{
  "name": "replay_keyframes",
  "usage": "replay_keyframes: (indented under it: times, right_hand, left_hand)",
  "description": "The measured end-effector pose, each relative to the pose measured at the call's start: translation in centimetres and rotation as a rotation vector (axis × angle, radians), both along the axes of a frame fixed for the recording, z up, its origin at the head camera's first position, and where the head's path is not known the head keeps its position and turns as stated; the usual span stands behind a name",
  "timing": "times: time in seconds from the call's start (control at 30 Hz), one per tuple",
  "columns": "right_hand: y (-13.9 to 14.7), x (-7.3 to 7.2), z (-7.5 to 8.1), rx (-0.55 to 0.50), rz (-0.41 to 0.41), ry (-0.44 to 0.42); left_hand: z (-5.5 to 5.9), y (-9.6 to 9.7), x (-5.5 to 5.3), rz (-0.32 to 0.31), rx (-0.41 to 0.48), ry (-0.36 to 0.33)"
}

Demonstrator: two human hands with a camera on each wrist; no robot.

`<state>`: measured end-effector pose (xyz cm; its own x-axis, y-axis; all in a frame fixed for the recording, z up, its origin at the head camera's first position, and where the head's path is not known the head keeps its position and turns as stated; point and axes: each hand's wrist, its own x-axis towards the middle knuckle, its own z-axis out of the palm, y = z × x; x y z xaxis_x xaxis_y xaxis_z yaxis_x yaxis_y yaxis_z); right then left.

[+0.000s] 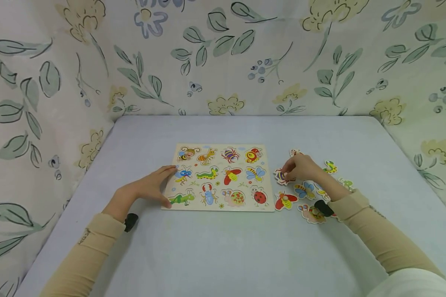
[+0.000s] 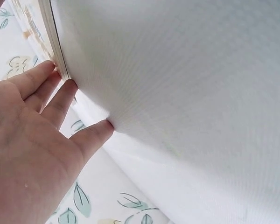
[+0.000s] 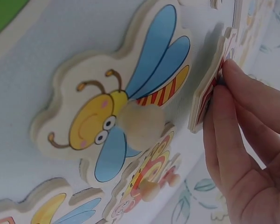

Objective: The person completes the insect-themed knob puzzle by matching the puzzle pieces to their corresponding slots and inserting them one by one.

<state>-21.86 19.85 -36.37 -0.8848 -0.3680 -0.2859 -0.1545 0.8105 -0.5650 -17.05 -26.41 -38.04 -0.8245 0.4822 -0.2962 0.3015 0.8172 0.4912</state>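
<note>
A wooden puzzle board [image 1: 218, 177] printed with several insects lies flat on the table. My left hand [image 1: 148, 187] rests at its left edge, fingers spread; in the left wrist view the fingertips [image 2: 71, 85] touch the board's side. Right of the board, my right hand [image 1: 304, 169] pinches a spider puzzle piece [image 1: 280, 177] between thumb and fingers. Seen from the right wrist, that piece [image 3: 210, 88] is nearly edge-on, and its knob is mostly hidden by the fingertips. A blue-winged bee piece [image 3: 102, 121] with a round wooden knob lies near that hand.
Loose pieces lie about the right hand: a red-winged bug [image 1: 285, 201], a snail [image 1: 312, 214], a caterpillar [image 1: 330, 167] and a grasshopper [image 1: 345, 184]. Some are partly covered by the right forearm. A white cloth covers the table [image 1: 223, 251]; flowered fabric [image 1: 223, 57] hangs behind it.
</note>
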Motion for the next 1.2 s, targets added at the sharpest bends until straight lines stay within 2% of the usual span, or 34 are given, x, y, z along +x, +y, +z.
replay_keyframes:
  times: [0.33, 0.9, 1.2]
  right_hand:
    - [-0.2, 0.0, -0.5, -0.052, -0.021, -0.007]
    - [-0.6, 0.0, -0.3, -0.035, -0.022, 0.039]
    - [-1.2, -0.4, -0.4, -0.048, -0.012, 0.017]
  left_hand:
    - [-0.1, -0.1, 0.0, -0.007, -0.008, 0.007]
    - [0.2, 0.0, -0.1, -0.003, -0.012, -0.007]
    - [0.0, -0.1, -0.1, 0.001, -0.013, -0.008]
